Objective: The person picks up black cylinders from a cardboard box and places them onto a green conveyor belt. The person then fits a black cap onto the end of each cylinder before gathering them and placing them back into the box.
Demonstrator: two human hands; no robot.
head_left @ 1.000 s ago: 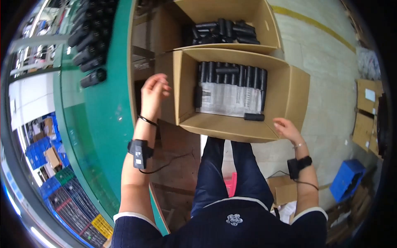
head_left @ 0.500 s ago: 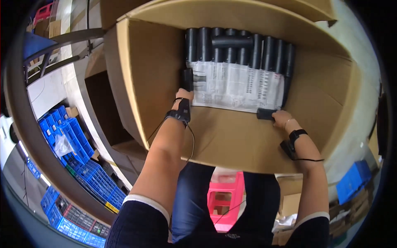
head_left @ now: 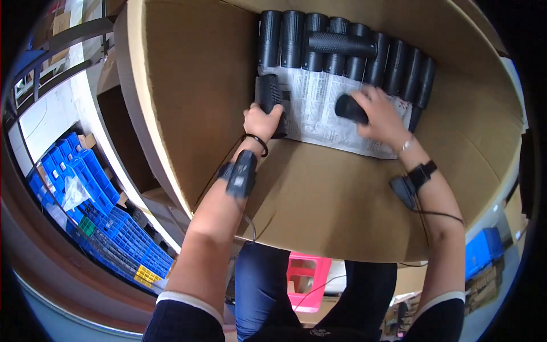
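Both my hands are inside a deep cardboard box (head_left: 319, 216). My left hand (head_left: 262, 122) is closed around the lower end of a black textured cylinder (head_left: 269, 91), held near the box's left wall at the newspaper's edge. Another dark piece shows partly beneath that hand. My right hand (head_left: 385, 117) grips a second black cylinder (head_left: 350, 109), slightly blurred, above the printed newspaper sheet (head_left: 316, 108). Along the far side stands a row of several black cylinders (head_left: 292, 40) laid side by side. One more black cylinder (head_left: 342, 44) lies crosswise on top of them.
Blue plastic crates (head_left: 94, 176) are stacked on the floor at the left, beyond a metal frame. A pink stool (head_left: 310, 282) shows between my legs. Another blue bin (head_left: 483, 251) stands at the right. Cables run from the devices strapped to my forearms.
My right hand has moved from the box's near right up and left over the newspaper, carrying its cylinder. My left hand still holds a cylinder at the left wall. The view has shifted closer.
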